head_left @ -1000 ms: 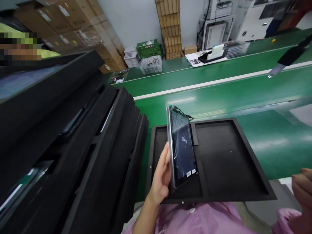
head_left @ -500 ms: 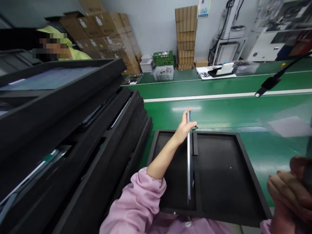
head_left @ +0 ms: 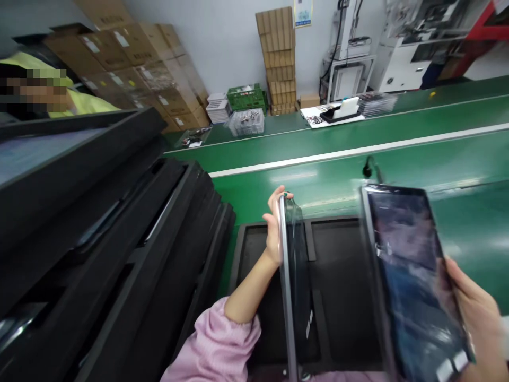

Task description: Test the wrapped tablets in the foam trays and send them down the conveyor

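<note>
A tablet [head_left: 300, 281] with a silver edge stands nearly upright above a black foam tray [head_left: 340, 281]. My left hand [head_left: 274, 228] grips its far end from the left side, with the fingertips near the top. White labels show on its dark face. On the right, a second tablet [head_left: 413, 276] with a glossy, reflecting dark screen is tilted above the tray's right side. My right hand [head_left: 477, 313] holds it by its right edge, thumb on the edge; the other fingers are hidden behind it. The two tablets are apart.
Black foam trays [head_left: 159, 254] are stacked high on the left, some with devices inside. A green conveyor [head_left: 246, 191] crosses behind. Beyond it are a green crate [head_left: 244, 96], a clear plastic box [head_left: 246, 122] and cardboard boxes [head_left: 278, 58]. A person in yellow [head_left: 85, 101] is at upper left.
My right hand has come in from the right edge with the second tablet. The left hand's tablet has turned, showing more of its dark face. The camera view has shifted.
</note>
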`<state>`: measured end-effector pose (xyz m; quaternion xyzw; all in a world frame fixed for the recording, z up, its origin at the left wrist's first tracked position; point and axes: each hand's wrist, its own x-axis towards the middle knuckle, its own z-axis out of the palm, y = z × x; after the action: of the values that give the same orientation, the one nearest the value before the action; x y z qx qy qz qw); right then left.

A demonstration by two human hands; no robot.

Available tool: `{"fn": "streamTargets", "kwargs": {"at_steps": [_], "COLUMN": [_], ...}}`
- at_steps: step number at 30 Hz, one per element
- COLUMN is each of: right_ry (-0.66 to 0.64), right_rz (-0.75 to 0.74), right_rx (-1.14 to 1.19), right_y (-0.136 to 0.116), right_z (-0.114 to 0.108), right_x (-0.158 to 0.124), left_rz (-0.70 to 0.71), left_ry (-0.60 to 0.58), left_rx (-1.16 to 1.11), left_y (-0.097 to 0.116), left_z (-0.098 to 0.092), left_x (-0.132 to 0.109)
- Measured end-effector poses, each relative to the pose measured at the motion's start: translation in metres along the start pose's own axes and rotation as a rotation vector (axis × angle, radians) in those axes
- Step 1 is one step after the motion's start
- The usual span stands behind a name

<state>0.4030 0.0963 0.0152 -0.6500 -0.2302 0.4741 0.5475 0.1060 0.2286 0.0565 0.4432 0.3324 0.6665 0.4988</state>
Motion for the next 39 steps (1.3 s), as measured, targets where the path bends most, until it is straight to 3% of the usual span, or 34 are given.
{"fn": "streamTargets", "kwargs": {"at_steps": [3,6,9,12,13,15,17,18,19,20,23,26,28,30,32,39], "right_ry": [0.0,-0.059,-0.126,-0.203,-0.185,-0.018,0.187,0.2,0.114,-0.075,-0.802,-1.044,-1.236,-1.449,-1.517,-1.311], "right_rz": [0.088,0.045,-0.092,-0.158,-0.171,-0.247,-0.443,-0.57,-0.701,-0.796,-0.798,-0.88,-0.887,-0.789,-0.686,-0.623], "right_rx": [0.09,0.031,-0.207,-0.597,-0.762,-1.065,-1.196,-1.167,-1.08,-0.958,-0.595,-0.389,-0.268,-0.123,-0.006,0.032], "right_y": [-0.01,-0.012,-0.01,-0.019,-0.027,-0.049,-0.078,-0.092,-0.106,-0.118,-0.139,-0.142,-0.139,-0.134,-0.129,-0.117], "right_z": [0.016,0.027,0.025,0.013,0.008,0.005,0.014,0.026,0.041,0.061,0.13,0.185,0.203,0.208,0.208,0.218], "right_x": [0.006,0.014,0.024,0.028,0.027,0.019,0.007,0.001,-0.006,-0.011,-0.02,-0.014,-0.006,0.001,0.006,0.016], "left_rz": [0.29,0.483,0.628,0.69,0.699,0.719,0.741,0.752,0.759,0.762,0.766,0.779,0.731,0.65,0.584,0.476], "left_ry": [-0.059,-0.056,-0.029,-0.024,-0.029,-0.037,-0.047,-0.041,-0.035,-0.026,-0.027,-0.046,-0.103,-0.179,-0.22,-0.13], "left_rx": [0.273,0.515,0.602,0.557,0.549,0.55,0.55,0.539,0.533,0.533,0.569,0.572,0.585,0.625,0.649,0.464], "left_y": [0.018,0.033,0.038,0.037,0.037,0.037,0.038,0.039,0.039,0.039,0.038,0.04,0.046,0.052,0.057,0.052], "left_z": [0.003,0.006,0.011,0.018,0.02,0.024,0.027,0.028,0.029,0.029,0.025,0.017,0.013,0.012,0.012,0.015], "left_x": [-0.018,-0.037,-0.052,-0.063,-0.066,-0.07,-0.072,-0.072,-0.071,-0.07,-0.065,-0.063,-0.064,-0.065,-0.065,-0.046]}}
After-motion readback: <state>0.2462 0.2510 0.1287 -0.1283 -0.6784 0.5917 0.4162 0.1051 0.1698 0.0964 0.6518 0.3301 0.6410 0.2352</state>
